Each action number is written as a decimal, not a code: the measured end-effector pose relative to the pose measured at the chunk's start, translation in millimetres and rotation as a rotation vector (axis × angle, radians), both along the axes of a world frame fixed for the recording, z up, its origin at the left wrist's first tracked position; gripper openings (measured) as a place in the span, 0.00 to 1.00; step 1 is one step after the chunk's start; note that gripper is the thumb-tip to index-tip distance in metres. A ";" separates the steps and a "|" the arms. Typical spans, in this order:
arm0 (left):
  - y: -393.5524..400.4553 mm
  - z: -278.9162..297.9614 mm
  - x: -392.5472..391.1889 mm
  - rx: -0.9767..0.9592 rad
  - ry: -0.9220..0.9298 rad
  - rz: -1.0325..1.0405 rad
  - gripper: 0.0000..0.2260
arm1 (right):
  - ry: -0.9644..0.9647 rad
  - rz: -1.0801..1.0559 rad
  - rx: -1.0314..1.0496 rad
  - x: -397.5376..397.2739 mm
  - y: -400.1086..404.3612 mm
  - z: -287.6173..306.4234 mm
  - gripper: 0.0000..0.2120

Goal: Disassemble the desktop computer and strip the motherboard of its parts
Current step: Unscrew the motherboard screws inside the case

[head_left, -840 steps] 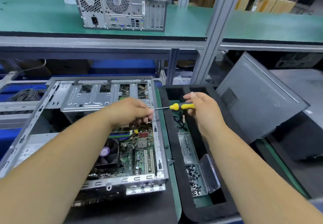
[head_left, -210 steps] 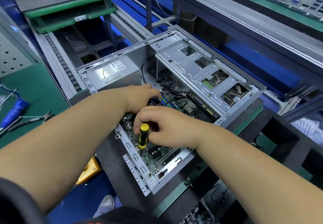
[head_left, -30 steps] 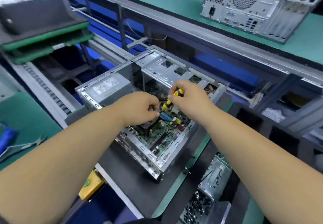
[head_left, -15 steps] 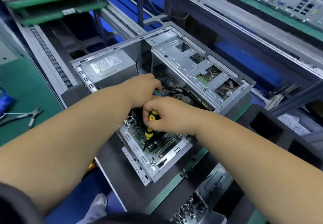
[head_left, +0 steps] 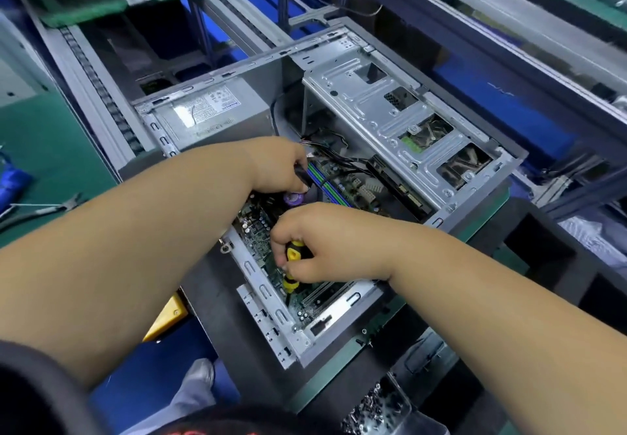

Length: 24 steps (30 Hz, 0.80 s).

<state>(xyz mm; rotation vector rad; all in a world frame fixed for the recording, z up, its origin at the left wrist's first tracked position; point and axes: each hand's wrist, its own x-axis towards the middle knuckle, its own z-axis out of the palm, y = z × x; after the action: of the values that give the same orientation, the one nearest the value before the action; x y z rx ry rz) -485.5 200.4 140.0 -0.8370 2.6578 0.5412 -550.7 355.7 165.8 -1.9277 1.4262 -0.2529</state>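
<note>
The open desktop case (head_left: 400, 71) lies on its side on a dark mat, its green motherboard (head_left: 258, 231) exposed. My right hand (head_left: 325, 244) grips a yellow-and-black screwdriver (head_left: 291, 265), held upright with its tip down on the board near the case's rear edge. My left hand (head_left: 281, 166) reaches in beside the CPU fan (head_left: 293, 198), its fingers curled on the fan's black rim. The power supply (head_left: 210, 112) sits at the case's far left, and the silver drive cage (head_left: 390, 112) at the far right.
Pliers (head_left: 40, 210) and a blue-handled tool (head_left: 13, 183) lie on the green bench at left. A clear box of screws (head_left: 376, 404) sits in the black foam tray at lower right. A yellow block (head_left: 166, 319) is below the mat. A conveyor rail (head_left: 98, 84) runs behind.
My right hand and the screwdriver have shifted a little nearer the case's rear edge. My left hand stays by the fan. The view has drawn closer.
</note>
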 end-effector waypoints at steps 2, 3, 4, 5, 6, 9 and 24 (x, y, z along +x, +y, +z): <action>-0.4 -0.1 -0.1 -0.003 -0.002 0.001 0.21 | 0.012 0.018 0.016 0.3 -0.4 -0.1 0.04; -0.5 -0.2 -0.2 -0.001 -0.003 0.000 0.22 | 0.015 0.025 0.020 0.3 -0.4 -0.1 0.04; -0.4 -0.1 -0.3 0.000 -0.005 -0.002 0.22 | 0.013 0.026 0.023 -0.2 -0.1 0.2 0.04; -0.6 -0.1 -0.5 0.002 -0.005 -0.003 0.22 | 0.005 0.021 0.025 -0.5 0.0 0.3 0.04; -0.8 -0.1 -0.5 0.002 -0.004 -0.004 0.22 | -0.006 0.012 0.026 -1.1 0.2 0.4 0.04; -1.8 -0.8 -0.5 0.004 0.005 -0.002 0.22 | -0.001 0.004 0.036 -1.6 -0.4 -0.6 0.04; -1.6 -1.4 -0.1 -0.004 0.012 -0.019 0.21 | 0.030 0.002 0.023 0.2 -1.1 3.0 0.03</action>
<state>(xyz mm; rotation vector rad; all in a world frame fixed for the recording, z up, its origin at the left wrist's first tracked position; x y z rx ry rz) -485.6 198.8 138.6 -0.8115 2.6752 0.5382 -550.4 354.6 168.8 -1.9214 1.4399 -0.2065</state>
